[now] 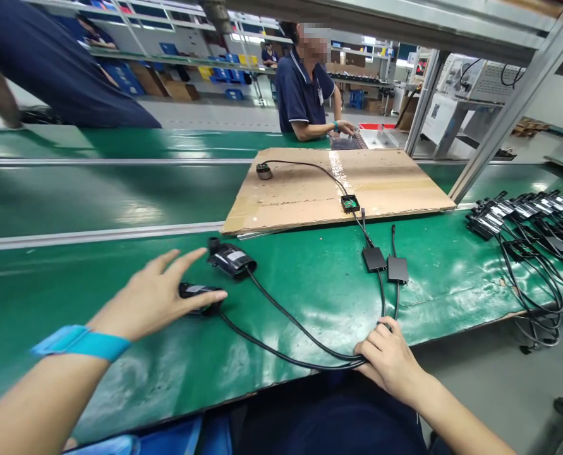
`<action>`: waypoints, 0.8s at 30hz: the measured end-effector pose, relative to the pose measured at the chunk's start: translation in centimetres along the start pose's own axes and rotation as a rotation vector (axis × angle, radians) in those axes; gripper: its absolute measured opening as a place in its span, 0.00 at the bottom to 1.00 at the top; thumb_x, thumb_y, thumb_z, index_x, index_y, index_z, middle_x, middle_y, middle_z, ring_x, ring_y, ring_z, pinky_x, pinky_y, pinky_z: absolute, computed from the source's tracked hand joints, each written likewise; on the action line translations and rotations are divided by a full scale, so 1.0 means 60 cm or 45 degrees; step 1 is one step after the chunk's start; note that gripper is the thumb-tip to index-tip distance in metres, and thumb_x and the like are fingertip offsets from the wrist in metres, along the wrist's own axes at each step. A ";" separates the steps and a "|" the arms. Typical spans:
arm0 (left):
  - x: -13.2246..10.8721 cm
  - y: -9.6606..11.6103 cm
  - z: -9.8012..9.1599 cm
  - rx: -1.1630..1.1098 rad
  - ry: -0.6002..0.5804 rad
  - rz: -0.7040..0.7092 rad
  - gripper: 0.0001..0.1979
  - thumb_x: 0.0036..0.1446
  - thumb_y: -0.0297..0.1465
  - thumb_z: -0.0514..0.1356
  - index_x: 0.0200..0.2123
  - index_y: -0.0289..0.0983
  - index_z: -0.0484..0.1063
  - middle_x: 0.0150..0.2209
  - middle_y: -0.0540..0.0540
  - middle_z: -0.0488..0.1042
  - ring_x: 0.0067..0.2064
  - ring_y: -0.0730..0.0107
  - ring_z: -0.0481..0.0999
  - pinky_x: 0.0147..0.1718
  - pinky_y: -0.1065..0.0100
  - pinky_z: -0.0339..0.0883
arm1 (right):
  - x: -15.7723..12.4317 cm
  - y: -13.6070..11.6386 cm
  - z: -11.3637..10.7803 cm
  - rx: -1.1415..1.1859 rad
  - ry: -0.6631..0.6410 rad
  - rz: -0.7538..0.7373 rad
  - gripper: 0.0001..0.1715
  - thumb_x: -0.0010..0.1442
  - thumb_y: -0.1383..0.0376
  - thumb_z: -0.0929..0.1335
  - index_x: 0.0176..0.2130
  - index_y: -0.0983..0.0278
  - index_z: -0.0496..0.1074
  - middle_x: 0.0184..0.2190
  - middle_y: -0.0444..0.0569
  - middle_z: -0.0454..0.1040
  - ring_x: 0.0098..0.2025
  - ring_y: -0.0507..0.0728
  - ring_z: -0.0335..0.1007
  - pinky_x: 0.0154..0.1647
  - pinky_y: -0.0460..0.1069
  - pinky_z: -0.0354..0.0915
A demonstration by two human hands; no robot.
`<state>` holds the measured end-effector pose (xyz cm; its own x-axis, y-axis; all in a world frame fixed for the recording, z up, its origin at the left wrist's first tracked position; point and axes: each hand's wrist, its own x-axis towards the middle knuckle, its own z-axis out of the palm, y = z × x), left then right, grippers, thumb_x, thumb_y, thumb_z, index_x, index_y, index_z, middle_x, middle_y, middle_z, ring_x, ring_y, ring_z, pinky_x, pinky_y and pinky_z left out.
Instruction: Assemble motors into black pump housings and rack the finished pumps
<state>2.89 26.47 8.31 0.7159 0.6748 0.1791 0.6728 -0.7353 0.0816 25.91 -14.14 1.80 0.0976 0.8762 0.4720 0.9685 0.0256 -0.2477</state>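
Observation:
My left hand [160,294], with a blue band at the wrist, reaches over a black device [200,291] on the green mat. Its fingers are spread, and whether they touch the device cannot be told. Just beyond lies a second black device [234,259] with a pale label. From both, black cables [290,319] curve right to my right hand [388,357], whose fingers are closed round them near the bench's front edge. Past that hand the cables run to two flat black boxes, one box [374,259] on the left and another box [397,270] beside it.
A cardboard sheet [300,189] bears a round black part [263,171] wired to a small open box with a green circuit board [350,203]. Several cabled black devices [513,215] crowd the right. A metal post [513,107] slants there. A co-worker [304,95] sits opposite.

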 end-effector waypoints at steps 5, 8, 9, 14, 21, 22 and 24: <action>-0.016 0.006 0.012 0.025 -0.308 0.258 0.36 0.54 0.53 0.62 0.63 0.44 0.70 0.65 0.37 0.68 0.63 0.43 0.68 0.62 0.44 0.60 | -0.022 0.000 -0.021 0.173 0.017 -0.022 0.23 0.74 0.49 0.61 0.37 0.63 0.69 0.27 0.43 0.69 0.30 0.53 0.62 0.43 0.51 0.58; 0.002 0.043 0.021 -0.069 -0.258 0.299 0.44 0.54 0.55 0.62 0.70 0.44 0.59 0.65 0.38 0.66 0.58 0.44 0.70 0.59 0.46 0.63 | -0.052 -0.001 -0.047 0.206 0.040 0.024 0.27 0.73 0.45 0.60 0.37 0.63 0.69 0.26 0.43 0.67 0.29 0.53 0.60 0.42 0.51 0.57; 0.010 0.060 0.027 -0.096 -0.220 0.319 0.46 0.53 0.56 0.62 0.71 0.45 0.57 0.64 0.37 0.65 0.57 0.44 0.70 0.58 0.47 0.65 | -0.065 0.001 -0.056 0.197 0.046 0.037 0.26 0.74 0.47 0.59 0.37 0.63 0.69 0.26 0.43 0.66 0.29 0.53 0.59 0.43 0.51 0.56; 0.064 0.180 0.069 -0.227 -0.114 0.550 0.47 0.50 0.60 0.63 0.69 0.49 0.60 0.58 0.39 0.66 0.55 0.47 0.68 0.57 0.49 0.66 | -0.143 0.027 -0.104 -0.003 0.152 0.148 0.21 0.73 0.53 0.63 0.32 0.63 0.67 0.24 0.40 0.61 0.29 0.52 0.56 0.52 0.55 0.54; 0.165 0.431 0.112 -0.370 -0.165 0.857 0.50 0.45 0.61 0.66 0.68 0.50 0.63 0.56 0.38 0.67 0.52 0.47 0.67 0.56 0.46 0.67 | -0.227 0.086 -0.164 -0.263 0.246 0.500 0.21 0.73 0.53 0.65 0.31 0.62 0.69 0.25 0.40 0.65 0.31 0.52 0.62 0.56 0.56 0.50; 0.179 0.468 0.117 -0.390 -0.170 0.889 0.51 0.44 0.62 0.67 0.68 0.49 0.62 0.56 0.38 0.67 0.53 0.46 0.67 0.57 0.45 0.66 | -0.231 0.095 -0.168 -0.276 0.263 0.527 0.22 0.73 0.52 0.64 0.31 0.63 0.69 0.25 0.40 0.66 0.31 0.52 0.62 0.56 0.56 0.49; 0.208 0.538 0.127 -0.418 -0.174 0.942 0.52 0.42 0.61 0.68 0.68 0.48 0.63 0.56 0.38 0.67 0.54 0.44 0.67 0.58 0.44 0.66 | -0.235 0.114 -0.173 -0.313 0.303 0.565 0.24 0.73 0.50 0.64 0.31 0.63 0.69 0.25 0.40 0.67 0.31 0.52 0.63 0.55 0.55 0.49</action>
<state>34.98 11.60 5.72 0.9836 -0.0061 0.1801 -0.0564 -0.9596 0.2758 33.51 -31.30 2.22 0.5294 0.6437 0.5526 0.8449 -0.4587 -0.2751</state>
